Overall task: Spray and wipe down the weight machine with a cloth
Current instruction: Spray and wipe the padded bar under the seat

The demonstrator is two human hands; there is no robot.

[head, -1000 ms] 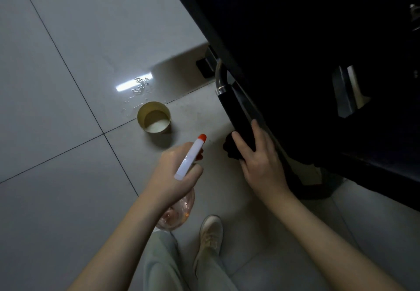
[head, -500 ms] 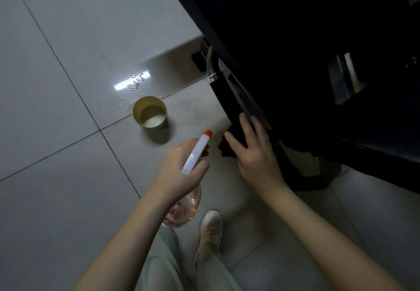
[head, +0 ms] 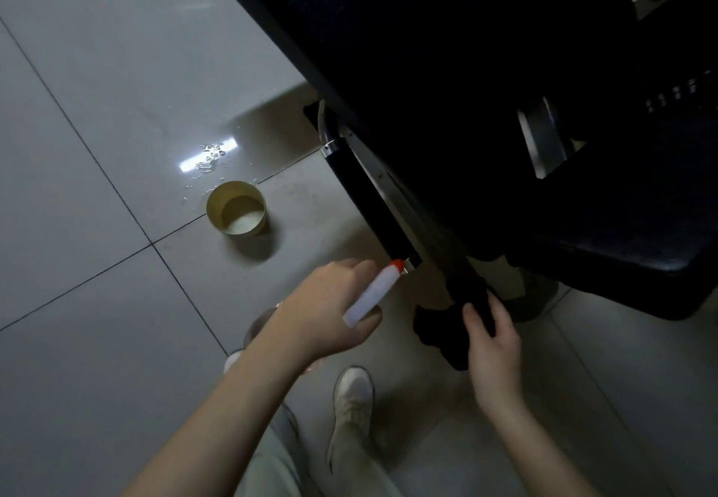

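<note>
Black cloth (head: 439, 335) is bunching under my right hand (head: 491, 337), whose fingers are curling round it and pressing it against a dark lower bar of the weight machine (head: 447, 49), close to the floor (head: 97, 108). The cloth is looking soft and limp, sagging in loose folds below my palm. I am judging it light and easy to squeeze. Gathering it into a wad in the palm seems the best hold, since loose ends could drag on the tiles.

My left hand (head: 330, 310), a little apart from the right, is gripping a spray bottle (head: 375, 294) by its white neck. The orange nozzle is pointing at the near end of a black padded bar (head: 365, 201) on the machine. The bottle's clear rounded body is hanging under my wrist, and I am guessing it could be slick if wet.

The machine is looming black and dim, its detail hard to make out. A brass-coloured cup (head: 237, 207) is sitting on the floor just beside a small puddle (head: 209, 156).
</note>
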